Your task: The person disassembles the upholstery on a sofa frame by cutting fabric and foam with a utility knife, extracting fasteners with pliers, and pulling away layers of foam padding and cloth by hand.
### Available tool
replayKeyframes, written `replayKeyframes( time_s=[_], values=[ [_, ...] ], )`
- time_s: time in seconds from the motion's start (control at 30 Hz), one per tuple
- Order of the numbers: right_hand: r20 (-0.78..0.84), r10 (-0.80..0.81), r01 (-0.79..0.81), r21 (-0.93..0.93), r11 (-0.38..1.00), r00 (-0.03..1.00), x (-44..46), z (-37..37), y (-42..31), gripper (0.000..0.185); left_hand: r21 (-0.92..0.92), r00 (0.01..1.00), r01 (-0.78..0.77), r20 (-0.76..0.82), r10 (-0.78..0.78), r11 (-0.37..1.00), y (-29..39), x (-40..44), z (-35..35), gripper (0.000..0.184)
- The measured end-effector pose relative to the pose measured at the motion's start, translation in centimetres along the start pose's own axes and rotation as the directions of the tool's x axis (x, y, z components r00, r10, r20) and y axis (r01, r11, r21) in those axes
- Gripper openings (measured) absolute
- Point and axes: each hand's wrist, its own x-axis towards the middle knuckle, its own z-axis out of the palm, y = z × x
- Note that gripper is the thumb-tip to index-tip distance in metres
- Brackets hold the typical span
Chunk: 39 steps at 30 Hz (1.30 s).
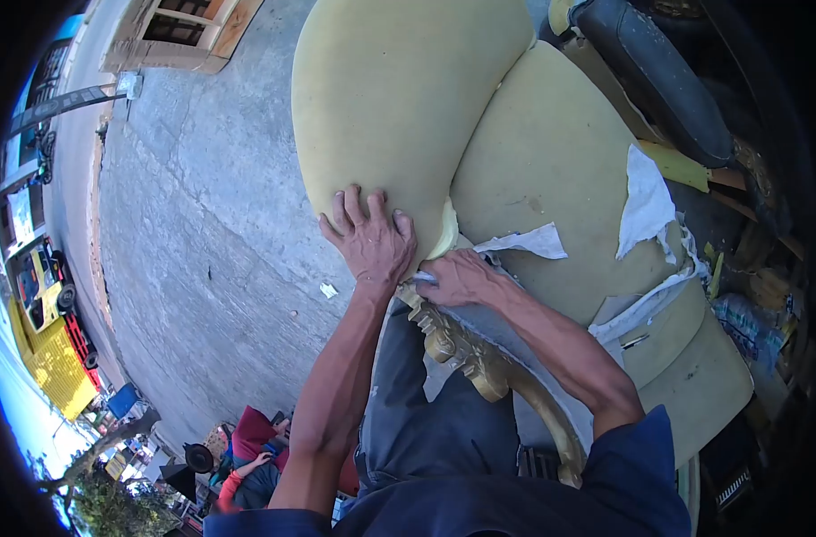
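A large yellowish foam pad (399, 98) forms the back of a piece of furniture with a carved gold-coloured wooden frame (466, 353). My left hand (369, 242) lies on the pad's lower end, fingers spread and pressing on its face. Close by, my right hand (461, 279) is closed at the pad's lower corner, where a bit of whitish fabric shows under the fingers. A pale torn foam edge (447, 231) sticks out just above it. The seat foam (551, 152) adjoins the pad, with a loose white cloth scrap (529, 242) on it.
More torn white cloth (648, 201) hangs over the seat foam, and a pen-like object (634, 341) lies near it. A black padded piece (654, 80) is at upper right. Concrete ground (211, 242) stretches left. A seated person (251, 456) and a yellow truck (45, 295) are beyond.
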Motion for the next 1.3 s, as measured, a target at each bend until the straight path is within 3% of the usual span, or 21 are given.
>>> replayKeyframes(
  time_s=[0.07, 0.13, 0.2, 0.27, 0.33, 0.43, 0.6, 0.67, 0.73, 0.83, 0.9, 0.93, 1.0, 1.13, 1.2, 1.27, 1.3],
  values=[
    [0.099, -0.102, 0.103, -0.010, 0.995, 0.990, 0.2, 0.1, 0.7, 0.042, 0.037, 0.999, -0.004, -0.047, 0.006, 0.999, 0.1, 0.4, 0.1, 0.042],
    [0.069, -0.075, 0.075, -0.004, 0.997, 0.995, -1.1, 1.7, 0.0, 0.040, 0.017, 0.997, -0.029, -0.074, 0.030, 0.999, -0.1, 0.2, -0.1, 0.041],
    [-0.119, -0.081, 0.089, 0.059, 0.994, 0.989, -1.7, 2.3, 0.2, 0.041, 0.035, 0.992, -0.039, -0.122, 0.043, 0.999, 0.1, 0.6, -0.1, 0.040],
    [-0.109, -0.072, 0.082, 0.095, 0.992, 0.991, -1.8, 2.5, 0.3, 0.041, 0.081, 0.994, -0.036, -0.096, 0.044, 0.996, 0.0, 0.5, 0.0, 0.040],
    [-0.038, 0.012, -0.005, 0.174, 0.985, 0.999, -2.2, 2.3, -0.1, 0.041, 0.075, 0.990, -0.059, -0.127, 0.068, 0.995, -0.2, 0.0, 0.5, 0.038],
    [-0.117, 0.049, -0.033, 0.138, 0.990, 0.992, -2.1, 3.2, -0.2, 0.040, 0.006, 0.988, -0.054, -0.144, 0.055, 0.999, -0.8, 0.5, 0.5, 0.035],
    [-0.108, 0.129, -0.116, 0.125, 0.985, 0.986, -4.3, 2.0, -0.2, 0.029, -0.019, 0.985, -0.076, -0.157, 0.072, 0.997, -0.5, 0.0, -0.1, 0.036],
    [-0.439, -0.157, 0.225, 0.105, 0.969, 0.885, -6.8, 0.7, 1.9, 0.030, 0.010, 0.984, -0.068, -0.164, 0.069, 0.998, -0.5, 0.1, 0.1, 0.036],
    [-0.389, 0.022, 0.032, 0.133, 0.991, 0.921, -10.2, -4.1, 2.0, 0.029, -0.005, 0.982, -0.076, -0.174, 0.075, 0.997, -0.7, -0.3, 0.1, 0.036],
    [-0.582, 0.135, -0.138, 0.039, 0.990, 0.802, -15.1, -6.2, 7.0, 0.029, -0.002, 0.983, -0.065, -0.174, 0.064, 0.998, -0.4, -0.4, 0.1, 0.037],
    [-0.559, 0.407, -0.401, 0.141, 0.905, 0.722, -18.7, -6.2, 9.9, 0.031, -0.029, 0.982, -0.076, -0.175, 0.069, 0.997, -0.4, -0.7, 0.2, 0.036],
    [-0.581, 0.413, -0.411, 0.143, 0.900, 0.701, -20.0, -5.6, 11.0, 0.031, -0.015, 0.984, -0.059, -0.170, 0.055, 0.998, -0.3, -0.4, 0.2, 0.035],
    [-0.631, 0.548, -0.513, 0.262, 0.817, 0.549, -21.6, -3.4, 12.7, 0.042, -0.003, 0.981, -0.073, -0.181, 0.071, 0.997, -0.1, -0.2, 0.3, 0.035],
    [-0.614, 0.505, -0.466, 0.240, 0.852, 0.607, -19.0, -1.0, 15.2, 0.056, 0.047, 0.978, -0.073, -0.191, 0.081, 0.996, -0.2, -0.3, 0.2, 0.035],
    [-0.822, 0.337, -0.444, 0.117, 0.888, 0.459, -16.3, -2.6, 17.3, 0.066, 0.048, 0.985, -0.043, -0.163, 0.050, 0.998, 0.3, -0.3, 0.1, 0.035],
    [-0.921, 0.335, -0.709, 0.100, 0.698, 0.199, -15.7, -5.7, 18.5, 0.072, 0.061, 0.981, -0.060, -0.179, 0.070, 0.996, 0.0, -0.3, 0.4, 0.035],
    [-0.937, 0.301, -0.794, 0.044, 0.607, 0.178, -16.4, -7.3, 19.2, 0.068, 0.062, 0.980, -0.077, -0.180, 0.087, 0.995, 0.0, -0.2, 0.4, 0.035]
  ],
)
